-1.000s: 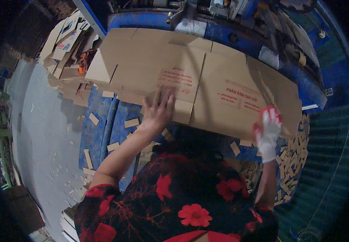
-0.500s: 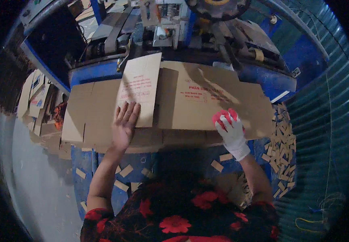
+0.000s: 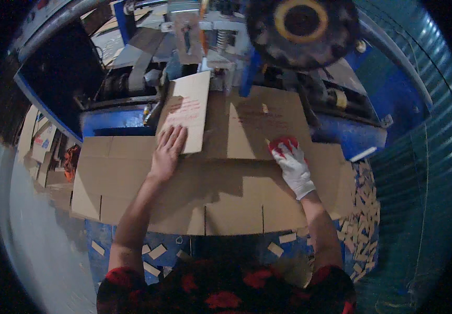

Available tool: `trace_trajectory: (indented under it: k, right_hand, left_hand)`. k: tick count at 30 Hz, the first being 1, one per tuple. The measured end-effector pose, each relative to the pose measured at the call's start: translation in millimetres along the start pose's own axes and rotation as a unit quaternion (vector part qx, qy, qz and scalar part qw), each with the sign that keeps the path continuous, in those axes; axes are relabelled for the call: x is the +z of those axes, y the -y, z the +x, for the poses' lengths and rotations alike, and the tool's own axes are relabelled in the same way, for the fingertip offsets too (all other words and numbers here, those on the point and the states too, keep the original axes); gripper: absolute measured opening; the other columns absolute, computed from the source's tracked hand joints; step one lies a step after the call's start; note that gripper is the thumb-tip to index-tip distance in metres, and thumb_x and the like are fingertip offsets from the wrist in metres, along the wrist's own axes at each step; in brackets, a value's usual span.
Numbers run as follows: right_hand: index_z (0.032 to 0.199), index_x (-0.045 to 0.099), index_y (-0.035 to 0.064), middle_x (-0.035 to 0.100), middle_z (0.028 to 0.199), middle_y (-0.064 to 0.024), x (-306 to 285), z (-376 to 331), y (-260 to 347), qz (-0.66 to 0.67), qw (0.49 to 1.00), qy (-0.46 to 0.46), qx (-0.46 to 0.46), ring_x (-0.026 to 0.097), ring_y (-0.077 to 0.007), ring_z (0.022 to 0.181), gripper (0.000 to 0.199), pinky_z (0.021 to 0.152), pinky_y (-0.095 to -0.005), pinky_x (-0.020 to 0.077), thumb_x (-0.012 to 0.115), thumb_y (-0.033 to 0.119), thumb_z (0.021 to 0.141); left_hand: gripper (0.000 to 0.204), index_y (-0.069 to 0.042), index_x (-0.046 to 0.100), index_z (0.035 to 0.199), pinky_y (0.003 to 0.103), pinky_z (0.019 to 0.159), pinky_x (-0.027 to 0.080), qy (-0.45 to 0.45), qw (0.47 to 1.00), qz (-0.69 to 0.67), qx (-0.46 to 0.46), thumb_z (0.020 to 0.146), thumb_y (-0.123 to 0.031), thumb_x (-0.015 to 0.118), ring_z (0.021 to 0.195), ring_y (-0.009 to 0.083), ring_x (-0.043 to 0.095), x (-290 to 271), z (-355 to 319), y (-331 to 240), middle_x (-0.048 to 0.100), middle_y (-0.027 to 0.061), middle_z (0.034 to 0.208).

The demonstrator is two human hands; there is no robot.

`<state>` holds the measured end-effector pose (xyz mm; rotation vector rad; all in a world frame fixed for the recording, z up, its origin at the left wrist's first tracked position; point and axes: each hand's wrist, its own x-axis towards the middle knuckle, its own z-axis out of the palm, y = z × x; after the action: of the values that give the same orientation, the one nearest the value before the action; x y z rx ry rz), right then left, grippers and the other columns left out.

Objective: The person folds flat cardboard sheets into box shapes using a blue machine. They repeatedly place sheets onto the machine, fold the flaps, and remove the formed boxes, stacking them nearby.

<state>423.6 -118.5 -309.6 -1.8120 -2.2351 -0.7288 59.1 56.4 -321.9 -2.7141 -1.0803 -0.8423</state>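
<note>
A folded brown cardboard box blank (image 3: pixel 288 131) with red print lies partly inside a machine, under its head. Its narrower raised panel (image 3: pixel 197 99) stands folded over on the left. My bare left hand (image 3: pixel 169 149) lies flat on the near end of that panel, fingers stretched out. In a white glove with red fingertips, my right hand (image 3: pixel 291 162) holds the near edge of the blank, its fingers bent close together; the thumb's grip is hidden. Beneath is another wide cardboard blank (image 3: pixel 226 183), lying flat across the blue table.
A large dark wheel (image 3: pixel 302 23) hangs over the blank's far right. Belts and rollers (image 3: pixel 132 81) sit behind a blue machine frame (image 3: pixel 116 121). Small cardboard offcuts (image 3: pixel 359 225) are heaped at right, others scattered on the blue tabletop (image 3: pixel 184 245). Cardboard pieces (image 3: pixel 40 141) stand at left.
Both hands have pushed the upper blank forward, away from me and farther under the machine head. More of the lower blank now shows. The head view has also shifted.
</note>
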Motion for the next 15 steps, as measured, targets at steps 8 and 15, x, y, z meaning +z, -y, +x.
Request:
trace_trajectory:
  k: [8,15]
  right_hand:
    - [0.132,0.05,0.0138,0.052,0.131,-0.016,34,123,-63,-0.061,0.993,0.073,0.072,0.047,-0.0343,0.123,0.054,0.104,-0.0487,0.036,0.058,0.006,0.08]
    - [0.137,0.043,0.0087,0.048,0.134,-0.0179,-29,-10,-25,0.074,0.968,0.007,0.239,0.043,-0.0377,0.126,0.063,0.107,-0.0478,0.0311,0.064,0.032,0.082]
  left_hand:
    - [0.064,-0.006,0.03,0.143,0.044,0.098,0.039,0.031,0.987,0.121,-0.101,0.084,-0.01,0.055,0.123,0.0346,0.044,34,111,16,0.041,0.0137,0.14]
    - [0.042,-0.012,0.054,0.129,0.044,0.104,0.036,-0.016,0.964,-0.028,-0.265,0.087,-0.013,0.057,0.129,0.0305,0.041,-38,-108,92,0.046,0.0114,0.139]
